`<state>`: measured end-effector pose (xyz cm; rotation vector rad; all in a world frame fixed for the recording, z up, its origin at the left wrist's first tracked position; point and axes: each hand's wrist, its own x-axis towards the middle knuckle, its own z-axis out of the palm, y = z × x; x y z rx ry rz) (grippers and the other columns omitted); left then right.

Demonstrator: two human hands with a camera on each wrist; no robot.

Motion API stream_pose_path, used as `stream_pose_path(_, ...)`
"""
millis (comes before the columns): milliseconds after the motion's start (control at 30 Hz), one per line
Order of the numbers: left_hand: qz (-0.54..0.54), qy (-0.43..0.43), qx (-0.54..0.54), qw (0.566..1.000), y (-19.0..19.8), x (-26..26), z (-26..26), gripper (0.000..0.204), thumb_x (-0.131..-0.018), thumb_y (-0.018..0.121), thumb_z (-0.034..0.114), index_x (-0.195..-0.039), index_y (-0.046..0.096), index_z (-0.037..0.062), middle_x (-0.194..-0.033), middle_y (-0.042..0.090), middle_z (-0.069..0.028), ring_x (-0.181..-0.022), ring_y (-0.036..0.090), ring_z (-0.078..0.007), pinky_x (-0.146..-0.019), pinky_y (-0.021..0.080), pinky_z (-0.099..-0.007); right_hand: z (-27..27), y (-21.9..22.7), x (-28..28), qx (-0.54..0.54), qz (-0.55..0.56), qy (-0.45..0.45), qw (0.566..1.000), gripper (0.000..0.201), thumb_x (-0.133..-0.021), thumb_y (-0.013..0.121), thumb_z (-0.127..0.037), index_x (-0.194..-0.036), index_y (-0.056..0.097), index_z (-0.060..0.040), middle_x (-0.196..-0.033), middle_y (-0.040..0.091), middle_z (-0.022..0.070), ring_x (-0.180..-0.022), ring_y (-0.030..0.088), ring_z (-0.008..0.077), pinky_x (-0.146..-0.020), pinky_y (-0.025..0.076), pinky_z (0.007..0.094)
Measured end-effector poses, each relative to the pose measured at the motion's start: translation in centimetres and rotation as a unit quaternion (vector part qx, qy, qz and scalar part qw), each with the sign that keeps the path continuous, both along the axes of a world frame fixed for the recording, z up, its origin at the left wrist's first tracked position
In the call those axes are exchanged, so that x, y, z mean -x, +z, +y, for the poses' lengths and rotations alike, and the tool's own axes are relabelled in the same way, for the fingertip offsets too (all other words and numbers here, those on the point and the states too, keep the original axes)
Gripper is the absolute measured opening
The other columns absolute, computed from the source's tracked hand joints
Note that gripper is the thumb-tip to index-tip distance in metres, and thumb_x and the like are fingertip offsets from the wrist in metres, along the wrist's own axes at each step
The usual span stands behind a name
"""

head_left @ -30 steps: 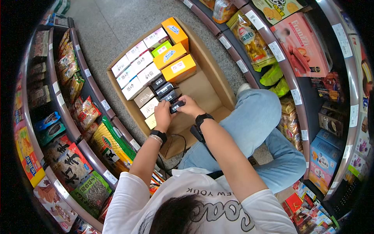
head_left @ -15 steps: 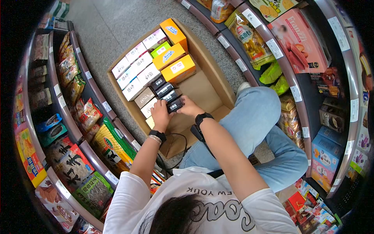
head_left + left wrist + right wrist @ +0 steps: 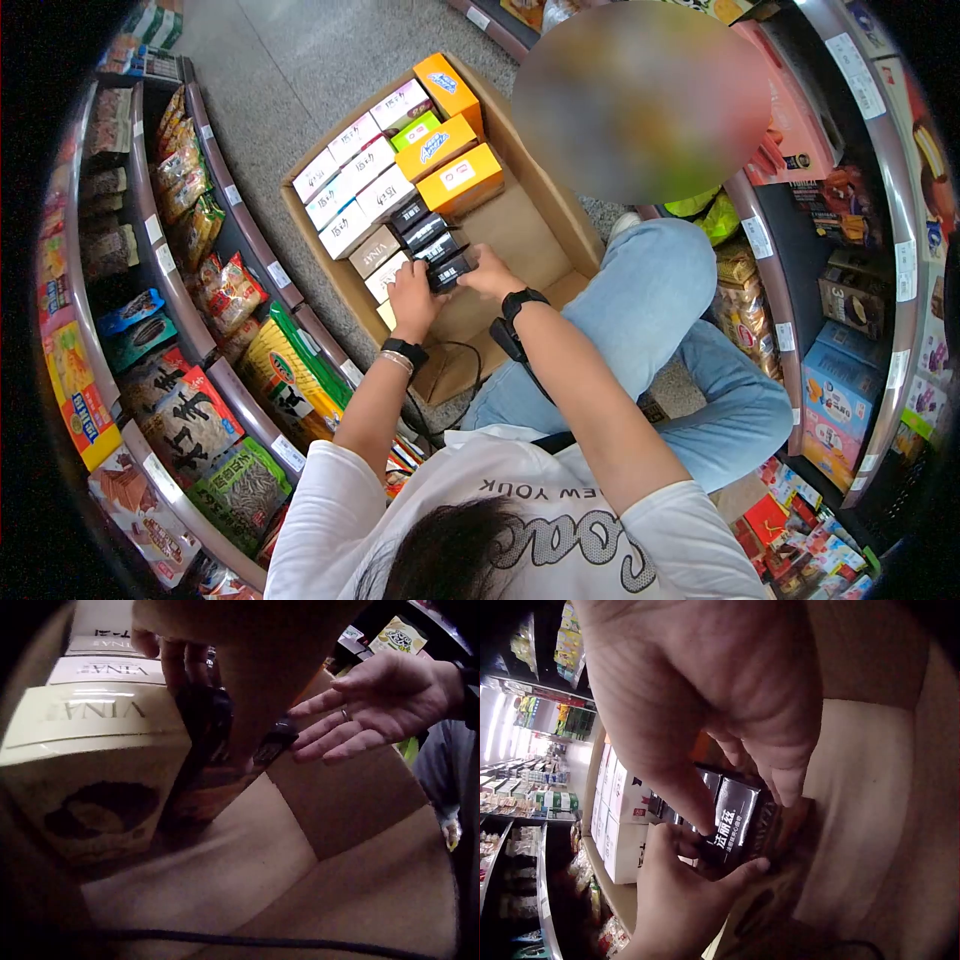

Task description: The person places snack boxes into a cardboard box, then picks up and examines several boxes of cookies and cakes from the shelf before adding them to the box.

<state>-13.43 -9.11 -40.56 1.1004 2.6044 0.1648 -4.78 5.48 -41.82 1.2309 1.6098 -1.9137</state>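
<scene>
A black cookie box (image 3: pixel 449 272) with white lettering stands at the near end of a row of similar black boxes (image 3: pixel 420 222) inside the carton. My left hand (image 3: pixel 412 297) holds it, thumb on its near side and fingers at the opposite side, as the right wrist view shows. At the other end of the box is my right hand (image 3: pixel 488 273); in the left wrist view its fingers (image 3: pixel 324 733) are extended, with their tips right at the box edge. Left of the black row stand pale VINA boxes (image 3: pixel 97 712).
The brown carton (image 3: pixel 535 150) sits on the floor between curved snack shelves. White boxes (image 3: pixel 352 180) and orange boxes (image 3: pixel 460 180) fill its far part. A dark cable (image 3: pixel 240 937) crosses the near side. The person's bent leg (image 3: pixel 640 300) lies beside the carton.
The black box, tilted between both hands earlier, has come down level against the row. The right hand's fingers have loosened at its end. A blurred patch now covers part of the right shelf.
</scene>
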Motion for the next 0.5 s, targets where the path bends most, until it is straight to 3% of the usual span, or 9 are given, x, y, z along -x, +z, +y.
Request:
stream_pose_path(100, -0.021, -0.004, -0.002, 1.0, 0.2, 0.5, -0.8, 0.059, -0.056, 0.082, 0.019, -0.105, 0.051, 0.0089, -0.101, 0.052, -0.0086, -0.094, 0.055, -0.0295, -0.075, 0.046, -0.0427, -0.1, -0.8, 0.4, -0.107, -0.041, -0.037, 0.993, 0.069, -0.071, 0.071, -0.009, -0.132, 0.039, -0.0078, -0.126, 0.052, 0.0183, -0.113, 0.054, 0.0296, -0.084, 0.05, 0.0352)
stream_pose_path(200, -0.05, -0.008, -0.002, 0.999, 0.8, 1.0, -2.1, 0.052, -0.061, 0.078, 0.012, -0.105, 0.051, 0.0093, -0.1, 0.053, -0.0102, -0.093, 0.056, -0.0307, -0.073, 0.048, -0.0418, 0.0, -0.6, 0.1, -0.247, 0.023, -0.034, 0.968, 0.044, -0.067, 0.07, -0.013, -0.107, 0.056, -0.0012, -0.102, 0.063, 0.0195, -0.1, 0.059, 0.0348, -0.086, 0.047, 0.0423)
stream_pose_path(267, -0.066, -0.012, -0.003, 0.998, 1.2, 1.2, -2.9, 0.043, -0.066, 0.073, 0.007, -0.104, 0.052, 0.0098, -0.098, 0.054, -0.011, -0.092, 0.057, -0.0308, -0.073, 0.048, -0.0411, 0.1, 0.2, 0.1, -0.254, 0.08, -0.04, 0.963, 0.033, -0.068, 0.07, -0.012, -0.097, 0.06, -0.0014, -0.092, 0.066, 0.0161, -0.092, 0.063, 0.0315, -0.082, 0.049, 0.0403)
stream_pose_path(367, -0.138, 0.014, -0.087, 0.986, 1.3, 2.0, -3.8, 0.026, -0.074, 0.064, 0.003, -0.098, 0.056, 0.0093, -0.089, 0.06, -0.0112, -0.085, 0.06, -0.0297, -0.07, 0.048, -0.0399, 0.4, 3.5, 0.7, -0.232, 0.191, -0.094, 0.949, 0.022, -0.069, 0.069, -0.009, -0.089, 0.062, -0.0009, -0.082, 0.067, 0.0124, -0.08, 0.066, 0.0259, -0.075, 0.051, 0.0359)
stream_pose_path(467, -0.17, 0.05, -0.149, 0.973, 5.2, 1.7, -1.6, 0.012, -0.079, 0.06, 0.003, -0.09, 0.059, 0.0065, -0.078, 0.064, -0.0106, -0.075, 0.063, -0.0291, -0.066, 0.048, -0.0384, 1.5, 8.5, 1.1, -0.185, 0.291, -0.141, 0.928, 0.018, -0.072, 0.069, -0.004, -0.088, 0.061, 0.0007, -0.079, 0.067, 0.011, -0.074, 0.066, 0.0179, -0.067, 0.052, 0.0294)
stream_pose_path(500, -0.125, 0.018, -0.193, 0.973, 6.3, 1.4, -0.6, 0.008, -0.081, 0.058, 0.003, -0.089, 0.06, 0.0049, -0.072, 0.064, -0.0118, -0.069, 0.064, -0.0297, -0.062, 0.048, -0.0369, 1.9, 10.0, 1.0, -0.165, 0.316, -0.155, 0.921, 0.018, -0.073, 0.068, -0.004, -0.089, 0.061, 0.0007, -0.079, 0.066, 0.0103, -0.074, 0.065, 0.017, -0.067, 0.052, 0.0289)
